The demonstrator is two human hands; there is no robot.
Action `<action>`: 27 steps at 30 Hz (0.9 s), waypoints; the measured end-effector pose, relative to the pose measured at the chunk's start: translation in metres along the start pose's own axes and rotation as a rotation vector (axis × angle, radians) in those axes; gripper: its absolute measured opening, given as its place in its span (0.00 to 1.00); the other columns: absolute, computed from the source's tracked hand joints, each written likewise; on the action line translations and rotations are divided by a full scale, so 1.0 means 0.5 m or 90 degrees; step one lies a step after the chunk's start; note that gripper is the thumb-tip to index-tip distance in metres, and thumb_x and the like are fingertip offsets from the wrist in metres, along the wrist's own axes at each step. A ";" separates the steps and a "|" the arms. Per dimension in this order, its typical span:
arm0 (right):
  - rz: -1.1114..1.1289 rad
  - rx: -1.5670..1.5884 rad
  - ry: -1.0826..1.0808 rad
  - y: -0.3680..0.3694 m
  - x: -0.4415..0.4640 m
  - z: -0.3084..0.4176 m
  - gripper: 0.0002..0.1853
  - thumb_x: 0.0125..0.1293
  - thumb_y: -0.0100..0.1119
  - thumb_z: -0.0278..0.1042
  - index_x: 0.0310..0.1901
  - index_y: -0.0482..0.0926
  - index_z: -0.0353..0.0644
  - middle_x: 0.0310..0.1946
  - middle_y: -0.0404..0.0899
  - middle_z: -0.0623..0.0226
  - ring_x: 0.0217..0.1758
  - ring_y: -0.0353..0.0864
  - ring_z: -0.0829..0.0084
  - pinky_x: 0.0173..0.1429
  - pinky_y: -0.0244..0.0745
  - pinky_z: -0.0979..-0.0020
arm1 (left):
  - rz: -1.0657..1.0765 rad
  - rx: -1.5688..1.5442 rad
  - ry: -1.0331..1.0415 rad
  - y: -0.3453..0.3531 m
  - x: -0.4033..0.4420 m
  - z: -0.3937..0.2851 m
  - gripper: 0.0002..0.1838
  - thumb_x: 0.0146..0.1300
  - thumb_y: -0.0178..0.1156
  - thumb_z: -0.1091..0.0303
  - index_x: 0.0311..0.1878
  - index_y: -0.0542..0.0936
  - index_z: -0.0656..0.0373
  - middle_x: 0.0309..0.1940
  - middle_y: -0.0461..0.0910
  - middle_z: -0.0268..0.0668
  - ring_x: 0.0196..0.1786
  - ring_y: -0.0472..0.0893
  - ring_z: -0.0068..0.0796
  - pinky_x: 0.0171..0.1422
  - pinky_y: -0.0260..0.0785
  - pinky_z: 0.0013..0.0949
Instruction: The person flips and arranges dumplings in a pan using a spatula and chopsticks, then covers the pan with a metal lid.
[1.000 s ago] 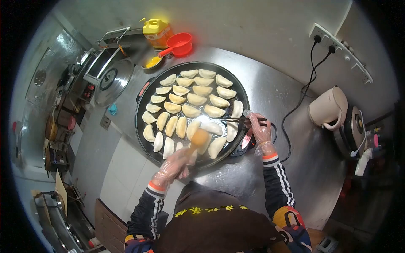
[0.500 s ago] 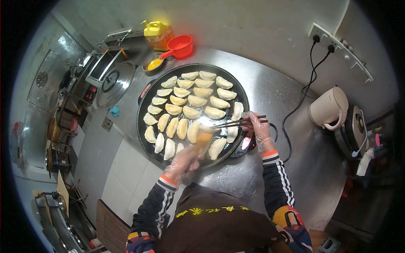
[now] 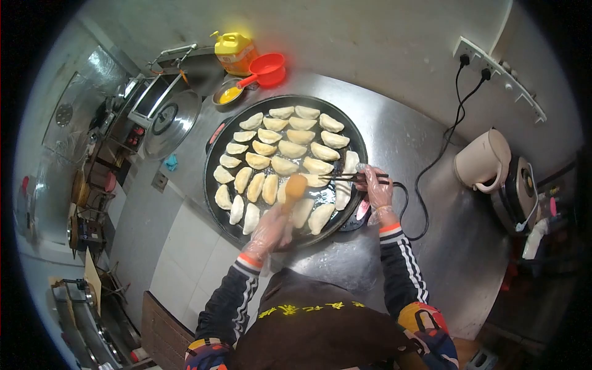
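A large round black pan holds several half-moon dumplings, some browned on top. My left hand, in a clear plastic glove, is closed around a wooden spatula over the pan's front part; its orange-brown head overlaps a dumpling from this angle. Dark chopsticks are gripped in my gloved right hand at the pan's right rim. Their tips reach left to a dumpling near the spatula head. Whether they pinch it I cannot tell.
A glass lid leans left of the pan. Behind stand a bowl of yellow liquid, a red ladle-shaped scoop and a yellow oil jug. To the right are a beige kettle and a black power cord.
The spatula head has come up slightly and now shows clearly. The dumpling by the chopstick tips now lies higher and further right. The view has shifted a little.
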State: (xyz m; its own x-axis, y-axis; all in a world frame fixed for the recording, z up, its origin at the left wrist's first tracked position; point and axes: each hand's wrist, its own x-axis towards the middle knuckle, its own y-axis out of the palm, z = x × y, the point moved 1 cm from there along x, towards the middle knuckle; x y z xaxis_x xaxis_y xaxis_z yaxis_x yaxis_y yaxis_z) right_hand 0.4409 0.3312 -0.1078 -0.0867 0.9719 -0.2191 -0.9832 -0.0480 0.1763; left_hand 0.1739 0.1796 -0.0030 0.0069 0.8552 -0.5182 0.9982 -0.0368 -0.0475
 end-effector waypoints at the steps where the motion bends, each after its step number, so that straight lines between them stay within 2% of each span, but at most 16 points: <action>1: 0.000 -0.070 -0.063 -0.004 -0.003 -0.014 0.16 0.73 0.51 0.42 0.55 0.78 0.45 0.55 0.76 0.73 0.49 0.78 0.84 0.42 0.79 0.80 | -0.015 0.015 -0.004 -0.005 0.014 0.010 0.26 0.69 0.46 0.67 0.69 0.59 0.64 0.39 0.77 0.34 0.19 0.74 0.18 0.19 0.62 0.19; 2: -0.002 -0.140 -0.125 -0.010 -0.009 -0.038 0.15 0.73 0.51 0.42 0.55 0.78 0.44 0.55 0.76 0.72 0.50 0.78 0.83 0.42 0.80 0.79 | -0.015 0.018 -0.003 -0.008 0.022 0.019 0.27 0.69 0.47 0.68 0.70 0.58 0.65 0.40 0.77 0.36 0.19 0.74 0.19 0.19 0.63 0.20; 5: -0.048 -0.109 -0.136 0.001 -0.073 -0.022 0.16 0.71 0.54 0.40 0.53 0.77 0.39 0.49 0.80 0.68 0.44 0.82 0.77 0.43 0.81 0.75 | -0.014 0.023 -0.011 -0.004 0.004 0.014 0.28 0.68 0.46 0.68 0.70 0.57 0.65 0.41 0.77 0.37 0.20 0.74 0.20 0.19 0.64 0.20; 7: -0.082 0.019 0.009 0.022 -0.122 0.029 0.17 0.70 0.55 0.39 0.53 0.77 0.38 0.46 0.82 0.66 0.40 0.83 0.75 0.41 0.80 0.75 | -0.011 0.000 -0.018 -0.001 -0.007 0.011 0.29 0.68 0.46 0.69 0.71 0.56 0.65 0.42 0.76 0.38 0.19 0.74 0.20 0.19 0.64 0.21; 8: -0.079 0.025 -0.046 0.023 -0.124 0.019 0.16 0.70 0.54 0.40 0.53 0.77 0.38 0.44 0.82 0.63 0.38 0.84 0.73 0.41 0.80 0.76 | -0.010 -0.010 -0.020 -0.003 -0.011 0.010 0.29 0.68 0.46 0.69 0.71 0.56 0.65 0.42 0.76 0.39 0.19 0.74 0.20 0.19 0.64 0.21; 11: -0.098 0.041 -0.030 0.031 -0.138 0.024 0.17 0.69 0.56 0.41 0.52 0.78 0.37 0.43 0.82 0.63 0.39 0.83 0.74 0.43 0.79 0.74 | 0.004 -0.002 -0.015 -0.014 -0.009 0.015 0.28 0.68 0.45 0.69 0.69 0.58 0.65 0.41 0.75 0.38 0.19 0.74 0.20 0.19 0.63 0.21; 14: -0.139 -0.045 -0.025 0.025 -0.143 0.007 0.19 0.68 0.58 0.44 0.51 0.78 0.37 0.41 0.82 0.63 0.40 0.82 0.73 0.45 0.78 0.72 | 0.001 0.009 0.036 -0.004 -0.026 -0.008 0.25 0.67 0.45 0.70 0.67 0.60 0.66 0.39 0.75 0.37 0.19 0.74 0.20 0.18 0.64 0.22; 17: -0.228 -0.120 -0.171 0.037 -0.122 -0.044 0.16 0.70 0.57 0.42 0.41 0.81 0.34 0.33 0.84 0.63 0.31 0.84 0.76 0.34 0.79 0.77 | 0.011 0.098 0.081 -0.018 0.013 0.019 0.24 0.67 0.45 0.70 0.65 0.62 0.65 0.39 0.74 0.37 0.17 0.73 0.20 0.17 0.64 0.23; 22: -0.239 -0.122 -0.225 0.059 -0.144 -0.047 0.14 0.69 0.58 0.40 0.41 0.80 0.35 0.38 0.84 0.62 0.34 0.84 0.75 0.37 0.79 0.76 | 0.016 0.093 0.064 -0.032 0.034 0.036 0.25 0.66 0.44 0.70 0.66 0.62 0.63 0.38 0.75 0.37 0.17 0.73 0.20 0.17 0.65 0.23; 25: -0.319 -0.111 -0.240 0.043 -0.173 0.015 0.12 0.69 0.58 0.38 0.39 0.80 0.35 0.38 0.84 0.64 0.33 0.84 0.76 0.37 0.79 0.76 | 0.015 0.122 0.103 -0.042 0.050 0.032 0.25 0.66 0.44 0.69 0.67 0.62 0.63 0.38 0.76 0.37 0.17 0.73 0.20 0.18 0.65 0.23; 26: -0.326 -0.193 -0.393 0.029 -0.170 0.015 0.09 0.68 0.59 0.34 0.37 0.80 0.36 0.35 0.83 0.64 0.31 0.82 0.77 0.35 0.78 0.76 | 0.024 0.122 0.120 -0.044 0.047 0.022 0.25 0.66 0.44 0.69 0.67 0.62 0.63 0.38 0.76 0.37 0.18 0.73 0.20 0.18 0.65 0.23; 27: -0.325 -0.224 -0.401 0.029 -0.177 0.036 0.08 0.67 0.60 0.33 0.37 0.80 0.36 0.35 0.82 0.64 0.31 0.82 0.77 0.34 0.78 0.76 | 0.031 0.122 0.139 -0.042 0.047 0.007 0.25 0.66 0.44 0.69 0.67 0.63 0.63 0.38 0.76 0.37 0.18 0.74 0.20 0.19 0.65 0.23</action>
State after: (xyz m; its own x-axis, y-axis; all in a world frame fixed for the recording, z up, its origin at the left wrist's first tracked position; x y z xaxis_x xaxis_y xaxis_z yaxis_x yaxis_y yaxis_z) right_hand 0.4372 0.2488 -0.0683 0.3796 0.8354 0.3975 -0.8790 0.4597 -0.1266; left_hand 0.1529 0.1989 -0.0172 0.0884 0.9401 -0.3293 0.9670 -0.1603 -0.1980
